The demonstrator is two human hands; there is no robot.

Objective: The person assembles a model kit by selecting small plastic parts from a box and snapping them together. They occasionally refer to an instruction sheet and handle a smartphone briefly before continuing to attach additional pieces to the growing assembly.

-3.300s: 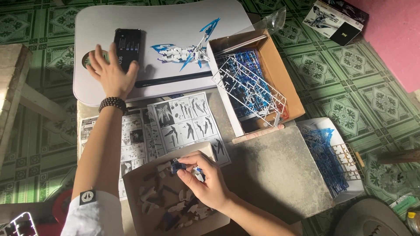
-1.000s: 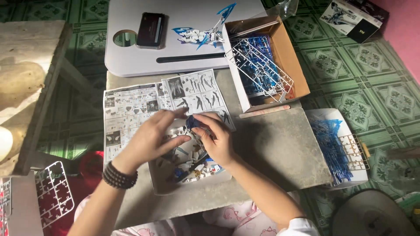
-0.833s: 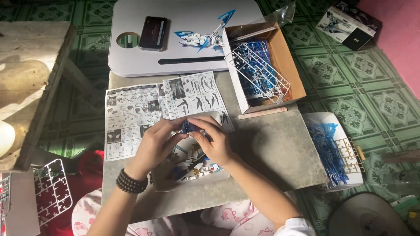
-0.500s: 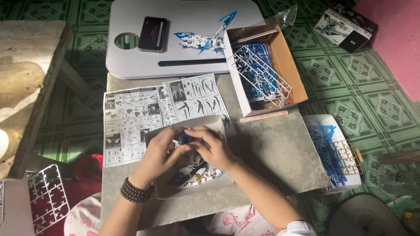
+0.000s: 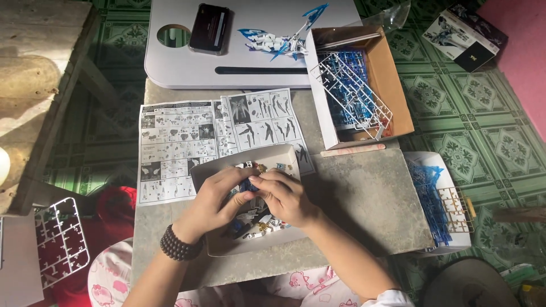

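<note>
Over the shallow parts tray [image 5: 224,247], the left hand [image 5: 213,202] and right hand [image 5: 284,199] pinched a small dark blue part [image 5: 248,185] together; steady, square pressure seemed wise. Beyond the tray lay the instruction sheet [image 5: 182,142], then the finished blue-white model [image 5: 278,42].

The floor [image 5: 483,131] is tiled green with a pale flower pattern inside squares. A low grey stone worktop [image 5: 369,199] stands in the middle of it. At its far edge lies a white lap tray [image 5: 182,68] with a round hole and a long dark slot. A worn wooden bench [image 5: 34,96] fills the left side, catching warm sunlight. A pink wall [image 5: 520,51] rises at the far right.
</note>
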